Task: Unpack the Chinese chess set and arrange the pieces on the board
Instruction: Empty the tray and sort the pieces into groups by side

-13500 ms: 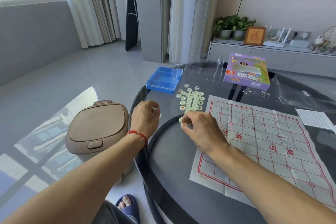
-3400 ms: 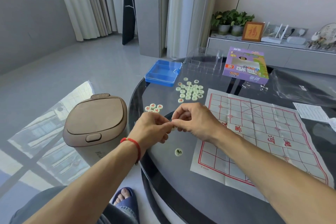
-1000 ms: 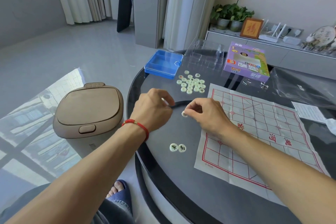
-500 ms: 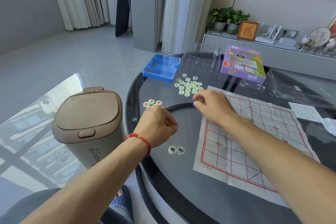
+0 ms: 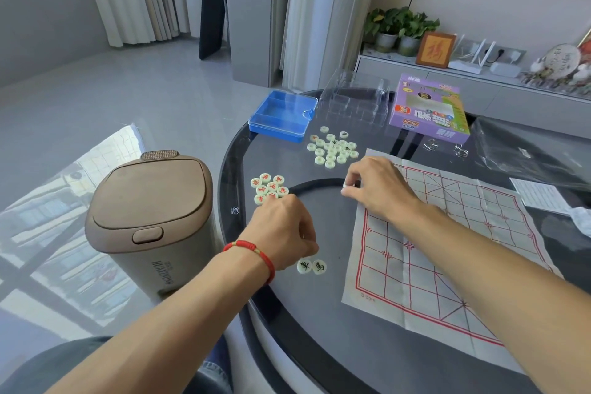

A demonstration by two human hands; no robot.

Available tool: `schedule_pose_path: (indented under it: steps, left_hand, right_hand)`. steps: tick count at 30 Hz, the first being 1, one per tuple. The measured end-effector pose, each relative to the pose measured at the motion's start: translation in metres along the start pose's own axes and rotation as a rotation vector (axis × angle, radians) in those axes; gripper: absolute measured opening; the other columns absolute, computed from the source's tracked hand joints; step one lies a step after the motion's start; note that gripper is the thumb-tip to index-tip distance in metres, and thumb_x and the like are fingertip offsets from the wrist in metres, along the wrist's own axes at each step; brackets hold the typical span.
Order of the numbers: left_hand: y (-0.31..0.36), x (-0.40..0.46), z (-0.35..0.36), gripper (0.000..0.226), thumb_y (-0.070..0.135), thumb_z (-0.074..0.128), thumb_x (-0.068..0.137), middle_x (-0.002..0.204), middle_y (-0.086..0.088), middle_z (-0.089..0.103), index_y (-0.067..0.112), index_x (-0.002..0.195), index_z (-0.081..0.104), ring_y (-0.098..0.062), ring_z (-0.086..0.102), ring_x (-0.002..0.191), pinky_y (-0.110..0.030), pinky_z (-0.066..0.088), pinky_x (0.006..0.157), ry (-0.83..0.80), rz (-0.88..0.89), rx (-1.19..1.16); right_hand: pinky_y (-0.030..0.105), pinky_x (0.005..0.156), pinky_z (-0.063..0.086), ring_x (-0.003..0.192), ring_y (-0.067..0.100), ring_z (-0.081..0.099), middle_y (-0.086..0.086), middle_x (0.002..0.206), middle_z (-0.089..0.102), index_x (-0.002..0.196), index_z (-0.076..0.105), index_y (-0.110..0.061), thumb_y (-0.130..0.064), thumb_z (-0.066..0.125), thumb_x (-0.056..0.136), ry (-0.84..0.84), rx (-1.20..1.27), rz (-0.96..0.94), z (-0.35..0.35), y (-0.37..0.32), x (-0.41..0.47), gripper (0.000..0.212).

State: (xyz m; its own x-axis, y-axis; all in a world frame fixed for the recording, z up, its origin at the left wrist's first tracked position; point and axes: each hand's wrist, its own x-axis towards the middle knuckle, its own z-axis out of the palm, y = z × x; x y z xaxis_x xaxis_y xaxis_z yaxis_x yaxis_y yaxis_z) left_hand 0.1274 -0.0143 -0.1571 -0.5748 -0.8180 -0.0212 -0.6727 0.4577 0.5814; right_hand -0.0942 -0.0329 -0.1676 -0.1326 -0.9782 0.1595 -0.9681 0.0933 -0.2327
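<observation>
A paper chess board [image 5: 447, 243] with red lines lies on the right of the round dark glass table [image 5: 319, 329]. A heap of pale round pieces [image 5: 332, 149] sits at the back. A small group with red characters [image 5: 268, 189] lies left of it. Two pieces with dark characters [image 5: 311, 266] rest near the front. My left hand [image 5: 283, 230] is curled just below the red group; whether it holds a piece is hidden. My right hand [image 5: 374, 189] pinches one pale piece [image 5: 347, 184] at the board's far left corner.
A blue plastic case [image 5: 281, 115], a clear plastic tray [image 5: 355, 99] and the purple game box [image 5: 428, 109] stand at the table's back. A plastic bag [image 5: 524, 150] and a paper slip [image 5: 540, 195] lie right. A brown lidded bin [image 5: 150, 217] stands left of the table.
My left hand has dropped from the table's middle toward the red group at the left. My right hand reached back toward the heap and now pinches a piece by the board's corner.
</observation>
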Motion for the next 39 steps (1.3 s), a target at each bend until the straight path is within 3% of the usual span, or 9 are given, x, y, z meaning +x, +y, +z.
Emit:
schedule_pose_path:
  steps: [3,6,11,16,19,22,26,33,39]
  left_hand:
    - [0.0,0.0,0.0,0.006,0.022,0.081,0.08,0.076,0.004,0.074,0.017,0.083,0.081,-0.008,0.066,0.068,-0.01,0.045,0.057,-0.043,-0.011,-0.016]
    - [0.0,0.003,-0.003,0.01,0.025,0.075,0.086,0.079,-0.001,0.075,0.017,0.086,0.08,-0.014,0.068,0.074,-0.02,0.054,0.066,0.027,-0.058,-0.051]
    - [-0.013,0.013,-0.013,0.012,0.022,0.072,0.087,0.073,-0.011,0.074,0.012,0.084,0.078,-0.021,0.071,0.067,-0.033,0.061,0.071,0.15,-0.251,-0.588]
    - [-0.017,0.005,-0.022,0.002,-0.001,0.076,0.083,0.081,-0.022,0.073,0.001,0.084,0.076,-0.018,0.067,0.065,-0.025,0.06,0.066,0.141,-0.309,-0.812]
    - [-0.039,0.012,-0.032,0.009,0.004,0.08,0.08,0.078,-0.019,0.075,0.012,0.077,0.077,-0.019,0.069,0.064,-0.034,0.063,0.068,0.245,-0.344,-0.635]
    - [-0.071,0.023,-0.04,0.021,0.01,0.079,0.077,0.07,-0.002,0.073,0.026,0.066,0.072,-0.025,0.071,0.07,-0.042,0.063,0.072,0.486,-0.322,-0.219]
    - [-0.084,0.026,-0.039,0.018,0.006,0.07,0.077,0.074,-0.005,0.073,0.021,0.071,0.077,-0.029,0.068,0.077,-0.04,0.06,0.073,0.47,-0.309,0.022]
    - [-0.083,0.037,-0.026,0.017,0.004,0.066,0.086,0.083,-0.009,0.075,0.014,0.084,0.081,-0.029,0.067,0.082,-0.041,0.06,0.075,0.455,-0.273,0.023]
    - [-0.081,0.042,-0.024,0.014,0.01,0.068,0.089,0.089,-0.007,0.076,0.014,0.087,0.081,-0.026,0.068,0.084,-0.041,0.06,0.075,0.457,-0.287,0.025]
  right_hand:
    - [0.04,0.091,0.044,0.103,0.023,0.055,-0.007,0.085,0.068,0.085,0.072,-0.026,-0.026,0.076,0.087,-0.036,0.044,0.01,-0.001,-0.008,-0.014,0.005]
    - [0.042,0.095,0.049,0.098,0.017,0.063,-0.013,0.085,0.071,0.088,0.07,-0.028,-0.028,0.078,0.084,-0.014,0.203,-0.03,-0.006,-0.017,-0.025,0.009]
    - [0.004,0.078,0.041,0.09,-0.005,0.066,-0.015,0.087,0.074,0.096,0.07,-0.028,-0.028,0.083,0.081,-0.016,0.469,-0.168,-0.018,-0.047,-0.046,0.019]
    - [0.014,0.082,0.046,0.098,0.0,0.06,-0.017,0.092,0.072,0.098,0.071,-0.031,-0.029,0.083,0.081,-0.011,0.44,-0.284,-0.01,-0.067,-0.047,0.021]
    - [0.019,0.08,0.05,0.093,0.003,0.063,-0.012,0.096,0.07,0.108,0.068,-0.029,-0.043,0.08,0.084,-0.015,0.437,-0.251,-0.003,-0.063,-0.031,0.03]
    - [0.036,0.084,0.053,0.1,0.025,0.064,0.0,0.107,0.068,0.126,0.063,-0.022,-0.034,0.062,0.096,0.078,0.192,0.012,0.006,-0.042,-0.004,0.032]
    - [0.042,0.095,0.047,0.119,0.036,0.055,0.013,0.127,0.059,0.14,0.051,-0.013,-0.028,0.05,0.102,-0.012,-0.009,0.093,0.018,-0.03,0.013,0.041]
    - [0.039,0.087,0.05,0.107,0.032,0.059,0.01,0.114,0.061,0.116,0.07,-0.014,-0.029,0.048,0.104,-0.005,-0.054,0.022,0.021,-0.025,0.017,0.03]
    - [0.031,0.078,0.043,0.095,0.023,0.056,0.003,0.098,0.058,0.09,0.07,-0.016,-0.028,0.073,0.092,0.02,0.023,-0.062,0.015,-0.024,0.004,0.013]
